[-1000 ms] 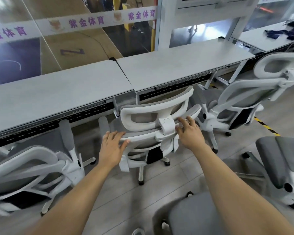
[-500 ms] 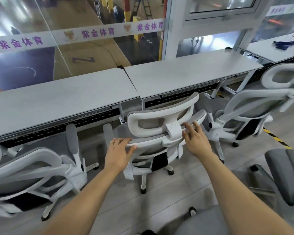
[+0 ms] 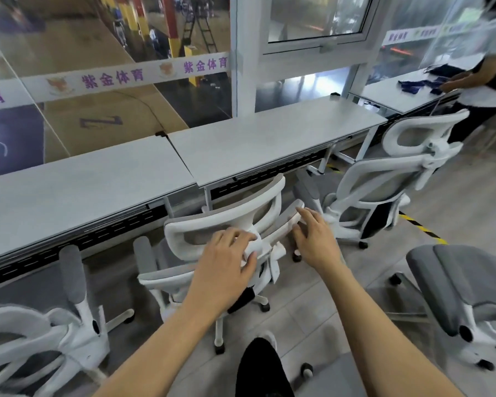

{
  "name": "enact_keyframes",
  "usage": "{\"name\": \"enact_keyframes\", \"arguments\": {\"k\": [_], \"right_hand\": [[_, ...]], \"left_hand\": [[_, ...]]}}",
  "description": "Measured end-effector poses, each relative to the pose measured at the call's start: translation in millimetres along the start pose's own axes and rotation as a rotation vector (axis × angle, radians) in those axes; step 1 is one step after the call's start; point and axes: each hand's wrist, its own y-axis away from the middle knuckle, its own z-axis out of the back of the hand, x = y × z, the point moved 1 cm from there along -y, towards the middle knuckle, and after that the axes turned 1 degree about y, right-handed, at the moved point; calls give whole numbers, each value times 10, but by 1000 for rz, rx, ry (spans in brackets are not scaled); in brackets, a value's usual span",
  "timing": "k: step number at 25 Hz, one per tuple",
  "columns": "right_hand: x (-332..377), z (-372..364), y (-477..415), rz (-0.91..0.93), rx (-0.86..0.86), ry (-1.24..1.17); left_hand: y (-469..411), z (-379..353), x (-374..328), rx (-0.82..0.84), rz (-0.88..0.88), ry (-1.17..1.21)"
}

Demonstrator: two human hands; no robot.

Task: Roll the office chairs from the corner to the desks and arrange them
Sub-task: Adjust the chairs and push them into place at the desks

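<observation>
Left hand (image 3: 226,263): fingers and thumb curled around the white plastic bracket (image 3: 254,247) that joins headrest to back on the white-framed, grey-mesh office chair (image 3: 201,237).

Right hand (image 3: 315,239): fingers nearly straight and slightly spread, with the tips lying on the top rail of the same chair's back. It clasps nothing.

The chair stands on the floor at the joint of 2 long pale grey surfaces. Its headrest is close to the front edge of the right-side surface (image 3: 269,141), and the left-side surface (image 3: 69,193) adjoins that one. A 3rd surface (image 3: 384,87) lies further right and carries dark blue cloth pieces (image 3: 413,85).

Chairs counted: 4.
- 1 is held.
- 1 matching chair (image 3: 398,173) stands to the right, near the surface.
- 1 matching chair (image 3: 83,310) at lower left is cut by the frame edge.
- 1 grey upholstered chair (image 3: 470,285) at right is also cut off.

A lone castor (image 3: 307,369) shows at the bottom; which chair it belongs to cannot be told. A 2nd person (image 3: 484,96) at top right shows only in part.
</observation>
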Motion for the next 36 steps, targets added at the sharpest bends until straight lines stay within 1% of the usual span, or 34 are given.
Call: {"name": "enact_keyframes", "arguments": {"k": [3, 6, 8, 11, 15, 18, 21, 24, 27, 31, 33, 36], "right_hand": [[-258, 173, -353, 22, -77, -34], [-649, 324, -855, 33, -126, -71], [-928, 419, -1227, 35, -135, -82], [-1326, 600, -1784, 22, -120, -110], [-1710, 879, -2382, -3, -88, -135], [-1973, 1055, -2604, -34, -91, -163], [-2312, 1309, -2664, -91, -127, -102], [-2740, 1597, -2582, -185, -189, -52], [-3155, 1856, -2590, -265, -215, -39], [-3723, 2164, -2896, -463, -275, -61], [-4104, 2279, -3116, -507, -204, -37], [-4622, 2408, -3495, -456, 22, -12]], "left_hand": [[-475, -289, -342, -6, -133, -14], [-1085, -762, -566, 6, -177, -42], [-1528, -1113, -689, 44, -160, -56], [-2176, -1584, -877, 89, -81, -29], [-2831, -2002, -1049, 129, -12, -19], [-3207, -2245, -1146, 153, 2, 3], [-3523, -2555, -1307, 168, -28, 64], [-3698, -2883, -1511, 230, -61, 95], [-3840, -3142, -1688, 267, -94, 108], [-4173, -3428, -1841, 257, -72, 99], [-4404, -3674, -1914, 291, -1, 63], [-4675, -4199, -2086, 408, 113, -34]]}}
